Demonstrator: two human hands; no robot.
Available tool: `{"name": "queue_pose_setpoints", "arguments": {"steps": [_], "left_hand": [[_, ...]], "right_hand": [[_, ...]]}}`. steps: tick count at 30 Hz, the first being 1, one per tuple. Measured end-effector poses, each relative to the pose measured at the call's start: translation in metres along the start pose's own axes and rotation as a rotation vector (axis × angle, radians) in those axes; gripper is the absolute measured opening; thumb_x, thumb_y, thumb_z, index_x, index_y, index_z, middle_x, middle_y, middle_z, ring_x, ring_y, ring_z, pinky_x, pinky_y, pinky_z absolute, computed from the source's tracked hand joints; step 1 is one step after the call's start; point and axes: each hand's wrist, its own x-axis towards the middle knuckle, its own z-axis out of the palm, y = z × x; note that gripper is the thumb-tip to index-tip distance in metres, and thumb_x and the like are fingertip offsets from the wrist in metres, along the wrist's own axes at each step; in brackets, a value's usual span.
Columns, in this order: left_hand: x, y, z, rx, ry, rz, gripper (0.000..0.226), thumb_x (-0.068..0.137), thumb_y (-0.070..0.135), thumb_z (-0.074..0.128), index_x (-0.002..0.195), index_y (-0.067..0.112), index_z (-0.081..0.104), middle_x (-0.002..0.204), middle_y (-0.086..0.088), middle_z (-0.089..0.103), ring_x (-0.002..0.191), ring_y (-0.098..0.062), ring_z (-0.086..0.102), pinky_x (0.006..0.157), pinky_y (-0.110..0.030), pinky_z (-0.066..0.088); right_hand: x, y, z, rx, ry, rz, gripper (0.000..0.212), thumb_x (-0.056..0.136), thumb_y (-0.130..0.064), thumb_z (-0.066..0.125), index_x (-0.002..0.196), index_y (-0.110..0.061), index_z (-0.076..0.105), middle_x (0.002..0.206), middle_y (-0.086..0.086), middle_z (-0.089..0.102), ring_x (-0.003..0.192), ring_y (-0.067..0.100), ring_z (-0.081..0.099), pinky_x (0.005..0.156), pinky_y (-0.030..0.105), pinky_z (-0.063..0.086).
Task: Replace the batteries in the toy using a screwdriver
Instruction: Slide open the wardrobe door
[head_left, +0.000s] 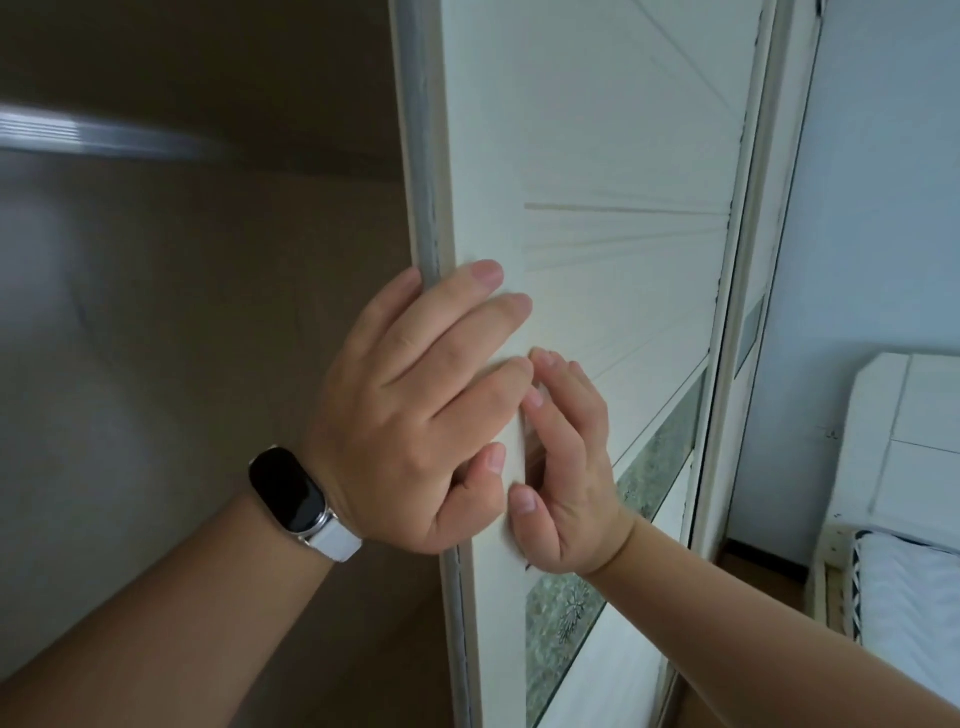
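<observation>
No toy, screwdriver or batteries are in view. I am facing a cream sliding wardrobe door (597, 156). My left hand (415, 405), with a black watch (293, 493) on a white strap at the wrist, lies over the door's left edge: its fingers spread on the front face and its thumb presses near the narrow vertical handle (519, 452). My right hand (566, 467) has its fingertips hooked into that handle from the right. Both hands touch the door.
Left of the door is the dark open wardrobe interior with a metal hanging rail (104, 137). A patterned glass strip (654, 467) crosses the door. At the right stand a pale wall, a white headboard (914, 431) and a bed (909, 597).
</observation>
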Motion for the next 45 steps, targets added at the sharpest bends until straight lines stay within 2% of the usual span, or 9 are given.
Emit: {"name": "queue_pose_setpoints", "arguments": {"steps": [3, 9, 19, 24, 29, 35, 40, 45], "left_hand": [[0.005, 0.001, 0.019, -0.013, 0.009, 0.005, 0.040, 0.087, 0.030, 0.038, 0.106, 0.007, 0.064, 0.123, -0.022, 0.068, 0.134, -0.032, 0.043, 0.119, -0.045, 0.025], [0.011, 0.003, 0.054, 0.012, 0.001, 0.024, 0.040, 0.084, 0.029, 0.040, 0.107, 0.007, 0.064, 0.125, -0.019, 0.066, 0.137, -0.030, 0.039, 0.117, -0.047, 0.026], [0.026, 0.006, 0.106, 0.022, -0.021, 0.027, 0.038, 0.086, 0.029, 0.039, 0.107, 0.007, 0.063, 0.124, -0.019, 0.066, 0.136, -0.032, 0.038, 0.115, -0.049, 0.028], [0.032, 0.006, 0.131, 0.019, -0.022, 0.027, 0.039, 0.087, 0.030, 0.038, 0.109, 0.008, 0.062, 0.133, -0.015, 0.054, 0.138, -0.032, 0.036, 0.117, -0.048, 0.026], [0.037, 0.009, 0.151, 0.018, -0.052, 0.023, 0.038, 0.086, 0.029, 0.042, 0.109, 0.008, 0.062, 0.134, -0.015, 0.052, 0.139, -0.032, 0.034, 0.117, -0.049, 0.025], [0.043, 0.011, 0.170, 0.026, -0.077, 0.020, 0.040, 0.085, 0.027, 0.045, 0.101, 0.002, 0.072, 0.126, -0.023, 0.064, 0.137, -0.036, 0.038, 0.115, -0.050, 0.026], [0.046, 0.013, 0.180, 0.032, -0.083, 0.006, 0.041, 0.085, 0.027, 0.044, 0.098, 0.002, 0.073, 0.125, -0.023, 0.066, 0.136, -0.036, 0.040, 0.116, -0.048, 0.025], [0.050, 0.016, 0.186, 0.019, -0.099, -0.009, 0.037, 0.083, 0.024, 0.046, 0.095, 0.002, 0.073, 0.124, -0.022, 0.067, 0.133, -0.037, 0.043, 0.110, -0.052, 0.032]], "right_hand": [[-0.005, 0.020, -0.004, -0.002, 0.005, -0.019, 0.051, 0.100, -0.040, 0.027, 0.137, -0.006, 0.037, 0.141, 0.026, 0.038, 0.131, 0.041, 0.044, 0.099, 0.069, 0.038], [-0.012, 0.055, -0.011, -0.005, 0.021, -0.032, 0.051, 0.100, -0.042, 0.027, 0.138, -0.010, 0.036, 0.142, 0.025, 0.038, 0.131, 0.040, 0.045, 0.101, 0.066, 0.038], [-0.020, 0.109, -0.023, -0.008, 0.027, -0.010, 0.052, 0.100, -0.040, 0.028, 0.133, -0.003, 0.043, 0.142, 0.024, 0.040, 0.129, 0.041, 0.047, 0.098, 0.067, 0.040], [-0.024, 0.134, -0.027, -0.029, 0.044, -0.012, 0.053, 0.100, -0.040, 0.028, 0.134, -0.003, 0.044, 0.142, 0.024, 0.040, 0.131, 0.040, 0.046, 0.099, 0.065, 0.040], [-0.030, 0.156, -0.032, -0.040, 0.030, -0.026, 0.053, 0.100, -0.040, 0.029, 0.142, -0.009, 0.037, 0.146, 0.023, 0.039, 0.134, 0.040, 0.044, 0.100, 0.064, 0.040], [-0.033, 0.176, -0.039, -0.082, -0.004, -0.029, 0.056, 0.099, -0.038, 0.030, 0.142, -0.004, 0.038, 0.146, 0.025, 0.038, 0.134, 0.043, 0.044, 0.101, 0.062, 0.041], [-0.034, 0.185, -0.045, -0.123, -0.034, -0.034, 0.055, 0.099, -0.035, 0.031, 0.139, 0.003, 0.039, 0.143, 0.030, 0.041, 0.134, 0.044, 0.044, 0.103, 0.059, 0.041], [-0.035, 0.187, -0.054, -0.190, -0.085, -0.007, 0.054, 0.100, -0.034, 0.029, 0.137, 0.004, 0.040, 0.138, 0.035, 0.046, 0.132, 0.046, 0.046, 0.103, 0.058, 0.042]]}}
